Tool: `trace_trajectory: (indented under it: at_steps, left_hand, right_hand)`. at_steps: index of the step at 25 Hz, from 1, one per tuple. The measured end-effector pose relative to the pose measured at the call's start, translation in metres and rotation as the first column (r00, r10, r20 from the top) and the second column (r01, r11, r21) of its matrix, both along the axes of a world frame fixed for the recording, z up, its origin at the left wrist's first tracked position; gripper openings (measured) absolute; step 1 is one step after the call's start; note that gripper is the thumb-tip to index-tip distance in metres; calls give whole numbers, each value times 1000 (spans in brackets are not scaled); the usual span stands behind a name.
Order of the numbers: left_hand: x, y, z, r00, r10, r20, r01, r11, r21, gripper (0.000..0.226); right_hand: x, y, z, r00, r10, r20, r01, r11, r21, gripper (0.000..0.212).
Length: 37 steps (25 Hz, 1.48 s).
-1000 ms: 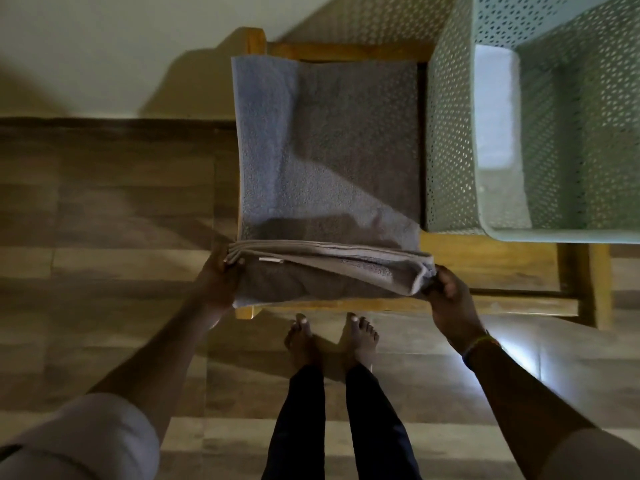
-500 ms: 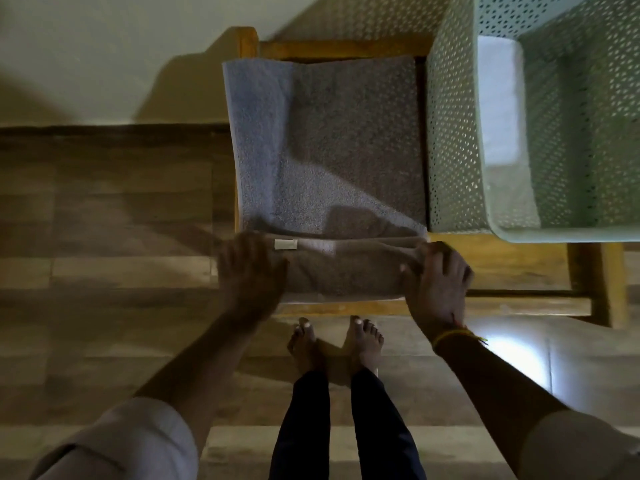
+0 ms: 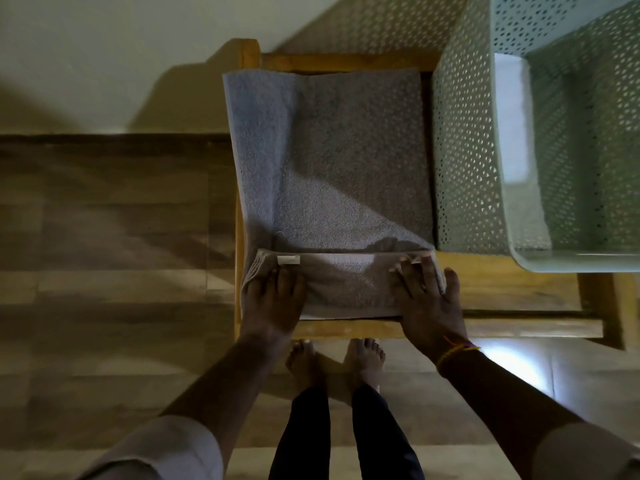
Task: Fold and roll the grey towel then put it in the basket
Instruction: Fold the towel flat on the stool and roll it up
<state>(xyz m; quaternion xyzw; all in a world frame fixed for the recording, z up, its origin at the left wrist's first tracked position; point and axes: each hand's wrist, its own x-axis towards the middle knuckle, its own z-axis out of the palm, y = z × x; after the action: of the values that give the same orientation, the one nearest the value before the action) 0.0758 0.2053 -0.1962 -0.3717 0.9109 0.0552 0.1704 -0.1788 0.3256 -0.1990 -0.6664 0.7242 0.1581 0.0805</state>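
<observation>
Both hands flat on the towel's near fold, nothing pinched.

Left hand [image 3: 273,299] and right hand [image 3: 424,299] are each pressed palm-down, fingers spread, on the folded strip at the near end of the grey towel [image 3: 332,168], from what I can see. That towel lies flat on the wooden desk [image 3: 502,289], just left of the pale perforated basket [image 3: 464,150], touching its wall. A white tag [image 3: 288,260] sits beside my left fingertips.
</observation>
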Motion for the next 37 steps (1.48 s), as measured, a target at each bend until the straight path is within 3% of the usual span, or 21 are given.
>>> trace_trajectory:
  at_steps: [4,7,10,13,17,19,21,24,26,28,30,33,35,37]
  left_hand:
    - [-3,-37,30,993,104,59,-114,969,219,52]
    - [-4,-75,59,976,167,138,-207,902,378,49]
    - [-2,-129,79,948,211,240,-307,809,501,48]
    - [-10,-181,83,948,273,167,-319,772,550,50]
    - [-34,-221,72,909,410,78,-387,757,527,44]
    - [-37,-217,66,885,464,-48,-433,855,287,52]
    - [-37,-193,60,923,349,-162,-354,935,-4,49]
    - [-39,-146,52,936,92,-340,-103,995,-15,30]
    - [-34,-125,38,951,41,-306,-35,999,23,53]
    - [-26,-120,25,985,-4,-171,14,998,58,95]
    - [-23,-133,13,988,-68,-141,79,994,74,117]
    - [-36,-163,0,990,-93,-107,102,992,81,133]
    - [-45,-163,0,998,-59,-32,62,993,104,139]
    - [-47,-152,-1,998,-52,-43,54,998,29,128]
  right_hand:
    - [-3,-34,29,998,58,-29,-54,991,127,46]
    - [-15,-72,62,993,-89,83,64,962,264,43]
    - [-28,-112,92,972,-124,199,78,972,223,46]
    - [-50,-157,102,962,-174,211,116,958,262,57]
    - [-76,-206,76,930,-318,183,224,887,405,63]
    - [-74,-213,57,942,-313,122,281,933,223,51]
    - [-64,-212,45,940,-329,88,328,944,26,42]
    - [-32,-185,35,939,-285,194,310,944,-113,51]
    - [-18,-160,24,935,-265,235,289,955,-71,67]
    - [-15,-140,11,941,-259,216,249,966,72,92]
    - [-18,-139,-5,945,-260,197,247,965,91,107]
    - [-19,-148,-11,936,-296,191,284,955,89,117]
    - [-21,-141,-8,955,-235,178,227,972,67,119]
    - [-24,-127,-1,978,-135,162,135,991,10,110]
